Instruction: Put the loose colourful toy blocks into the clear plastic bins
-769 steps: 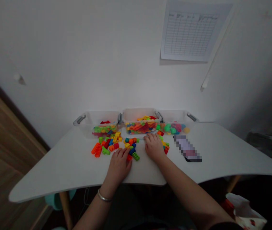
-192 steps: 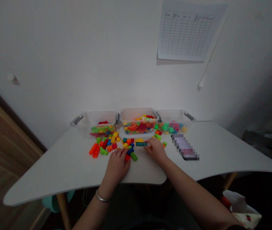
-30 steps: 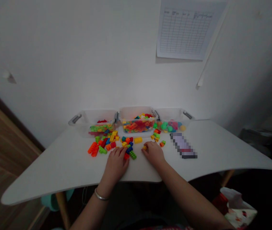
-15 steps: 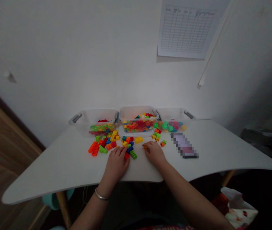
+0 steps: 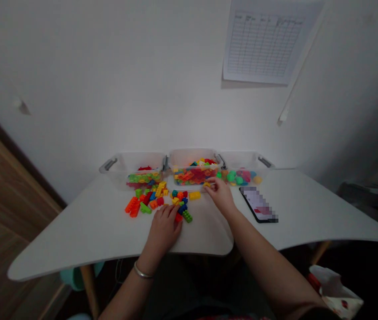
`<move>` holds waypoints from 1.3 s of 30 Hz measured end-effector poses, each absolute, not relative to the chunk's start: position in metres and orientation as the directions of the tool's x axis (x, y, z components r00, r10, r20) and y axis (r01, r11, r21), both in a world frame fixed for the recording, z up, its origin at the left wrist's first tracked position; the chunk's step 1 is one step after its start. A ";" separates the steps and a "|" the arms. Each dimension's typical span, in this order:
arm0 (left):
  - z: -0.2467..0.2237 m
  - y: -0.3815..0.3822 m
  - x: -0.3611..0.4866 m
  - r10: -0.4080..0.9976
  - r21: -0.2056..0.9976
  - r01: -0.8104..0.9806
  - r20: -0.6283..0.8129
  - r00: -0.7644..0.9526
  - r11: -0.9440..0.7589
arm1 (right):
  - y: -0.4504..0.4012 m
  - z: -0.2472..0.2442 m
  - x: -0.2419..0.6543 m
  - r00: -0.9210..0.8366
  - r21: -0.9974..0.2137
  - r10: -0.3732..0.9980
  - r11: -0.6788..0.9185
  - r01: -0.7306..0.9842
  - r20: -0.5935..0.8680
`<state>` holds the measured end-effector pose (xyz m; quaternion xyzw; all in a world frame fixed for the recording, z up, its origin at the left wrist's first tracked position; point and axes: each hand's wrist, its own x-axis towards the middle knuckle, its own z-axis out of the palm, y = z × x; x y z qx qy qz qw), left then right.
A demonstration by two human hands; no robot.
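Note:
My right hand (image 5: 220, 195) reaches the front wall of the middle clear plastic bin (image 5: 192, 156), with a small yellow toy brick (image 5: 206, 184) pinched at its fingertips. My left hand (image 5: 164, 229) rests palm down on the white table (image 5: 85, 235), holding nothing visible. Its fingers lie beside a red brick (image 5: 178, 218) and a green brick (image 5: 186, 216). A loose pile of multicoloured bricks (image 5: 145, 202) spreads to the left of those fingers. A long yellow brick (image 5: 194, 195) lies between my hands.
Two more clear bins with grey handles flank the middle one: the left bin (image 5: 132, 162) holds green and red bricks, the right bin (image 5: 244, 161) round coloured pieces. A phone with a pixelated screen (image 5: 258, 204) lies to the right. A printed grid sheet (image 5: 264, 46) hangs on the wall.
My right hand has moved forward from the table to the middle bin, carrying the small yellow brick. My left hand stays in nearly the same place.

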<state>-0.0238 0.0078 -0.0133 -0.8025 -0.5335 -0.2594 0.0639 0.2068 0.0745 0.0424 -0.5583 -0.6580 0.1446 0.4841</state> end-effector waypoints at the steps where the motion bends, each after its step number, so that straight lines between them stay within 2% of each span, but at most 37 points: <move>1: -0.014 0.008 -0.024 0.824 0.172 0.890 0.481 0.298 -0.423 | 0.084 0.055 0.208 0.116 -0.745 0.857 0.360 0.562 0.502; 5: -0.015 0.009 -0.024 0.827 0.169 0.893 0.477 0.297 -0.418 | 0.116 0.095 0.211 0.163 -0.704 0.780 0.428 0.567 0.605; 9: -0.017 0.009 -0.025 0.821 0.180 0.892 0.496 0.282 -0.415 | 0.132 0.109 0.202 0.084 -0.615 0.771 0.432 0.660 0.632; 13: -0.016 0.009 -0.025 0.822 0.170 0.895 0.493 0.284 -0.412 | 0.133 0.109 0.193 -0.050 -0.469 0.749 0.464 0.751 0.661; 18: -0.014 0.009 -0.025 0.833 0.172 0.893 0.466 0.298 -0.416 | 0.132 0.100 0.192 -0.140 -0.371 0.766 0.452 0.811 0.627; 24: -0.014 0.009 -0.025 0.828 0.179 0.888 0.473 0.300 -0.424 | 0.129 0.082 0.191 -0.277 -0.189 0.731 0.486 0.853 0.624; 27: -0.014 0.009 -0.024 0.823 0.185 0.888 0.489 0.288 -0.420 | 0.129 0.077 0.192 -0.283 -0.200 0.713 0.512 0.836 0.642; 30: -0.014 0.008 -0.024 0.816 0.187 0.886 0.502 0.285 -0.424 | 0.130 0.075 0.194 -0.266 -0.267 0.680 0.572 0.776 0.684; 34: -0.014 0.009 -0.025 0.819 0.178 0.888 0.493 0.292 -0.424 | 0.119 0.067 0.196 -0.124 -0.368 0.604 0.621 0.692 0.788; 37: -0.014 0.008 -0.024 0.824 0.173 0.889 0.482 0.299 -0.424 | 0.101 0.052 0.194 -0.068 -0.379 0.560 0.640 0.669 0.826; 39: -0.014 0.008 -0.024 0.821 0.175 0.889 0.489 0.294 -0.422 | 0.090 0.037 0.191 -0.091 -0.384 0.587 0.630 0.674 0.804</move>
